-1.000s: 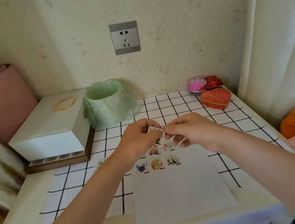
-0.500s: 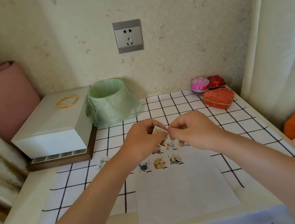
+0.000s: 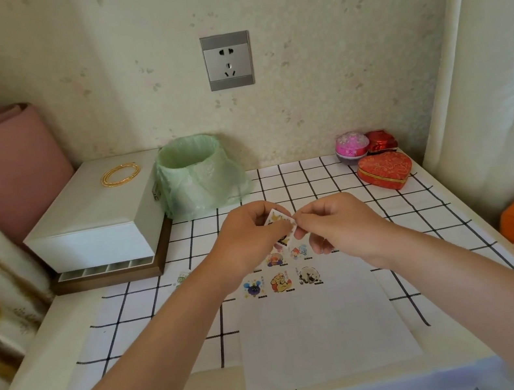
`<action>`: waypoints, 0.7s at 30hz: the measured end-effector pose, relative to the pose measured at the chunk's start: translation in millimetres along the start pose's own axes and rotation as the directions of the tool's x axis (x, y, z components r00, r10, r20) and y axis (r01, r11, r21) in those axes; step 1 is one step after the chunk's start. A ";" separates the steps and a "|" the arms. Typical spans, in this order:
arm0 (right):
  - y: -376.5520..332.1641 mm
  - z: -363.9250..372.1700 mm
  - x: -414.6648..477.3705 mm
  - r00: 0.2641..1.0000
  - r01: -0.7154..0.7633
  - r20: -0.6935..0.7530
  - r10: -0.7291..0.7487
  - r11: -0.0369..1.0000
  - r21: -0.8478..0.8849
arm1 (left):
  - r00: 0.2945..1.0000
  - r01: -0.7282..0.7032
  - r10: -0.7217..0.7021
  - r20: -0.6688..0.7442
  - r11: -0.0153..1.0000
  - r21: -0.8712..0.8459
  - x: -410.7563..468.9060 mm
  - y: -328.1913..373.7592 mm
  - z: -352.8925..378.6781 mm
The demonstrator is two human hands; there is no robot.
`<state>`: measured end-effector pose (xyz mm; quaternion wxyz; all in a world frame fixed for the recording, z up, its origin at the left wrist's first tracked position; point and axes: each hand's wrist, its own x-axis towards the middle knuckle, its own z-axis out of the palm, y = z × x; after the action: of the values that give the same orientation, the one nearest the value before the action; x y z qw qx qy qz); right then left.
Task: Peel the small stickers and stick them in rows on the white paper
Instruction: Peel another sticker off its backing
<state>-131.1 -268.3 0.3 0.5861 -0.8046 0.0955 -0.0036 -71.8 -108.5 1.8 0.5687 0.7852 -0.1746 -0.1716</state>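
A white sheet of paper (image 3: 317,332) lies on the checked table mat, with several small cartoon stickers (image 3: 281,282) stuck in rows near its far end. Above those rows, my left hand (image 3: 246,241) grips a small sticker piece (image 3: 277,219) with a yellow picture. My right hand (image 3: 340,225) pinches the right edge of that same piece with thumb and forefinger. The two hands meet over the paper's far end and hide part of the upper sticker row. A loose greenish sticker (image 3: 181,278) lies on the mat to the left of the paper.
A white box (image 3: 95,223) with a gold bangle (image 3: 120,175) stands back left, beside a green bag-lined bin (image 3: 193,175). A red heart-shaped box (image 3: 385,169) and two small tins (image 3: 352,147) sit back right. A curtain hangs at right.
Both hands stay together on the sticker piece and have barely moved. The view has shifted slightly.
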 end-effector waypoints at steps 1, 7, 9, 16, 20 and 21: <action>-0.8 -0.9 -0.4 1.000 -0.015 0.014 0.014 0.999 0.038 | 1.000 0.003 -0.003 0.006 1.000 -0.012 0.2 0.3 -0.9; -1.5 -1.2 0.7 0.997 -0.050 0.059 0.041 0.987 0.154 | 1.000 0.009 -0.009 0.010 0.997 -0.072 1.3 -0.4 -4.2; -0.1 -1.2 2.1 0.998 -0.047 0.052 0.038 0.985 0.164 | 1.000 0.009 -0.010 -0.010 0.998 -0.069 1.7 -1.1 -3.8; 1.2 3.2 4.6 0.999 -0.031 0.017 0.028 0.984 0.175 | 0.999 0.032 -0.035 -0.027 0.993 -0.110 3.6 -2.8 -3.3; -2.2 6.0 4.1 0.999 -0.035 0.000 0.035 0.983 0.180 | 1.000 0.006 -0.007 -0.009 0.992 -0.130 3.3 -3.2 -3.8; -2.6 6.5 3.8 0.999 -0.028 -0.013 0.030 0.989 0.145 | 1.000 -0.006 0.005 -0.011 0.991 -0.132 3.4 -3.7 -3.5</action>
<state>-126.2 -262.0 0.3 0.6421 -0.7585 0.1111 -0.0082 -66.9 -106.2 -0.9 0.6208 0.7463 -0.1621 -0.1769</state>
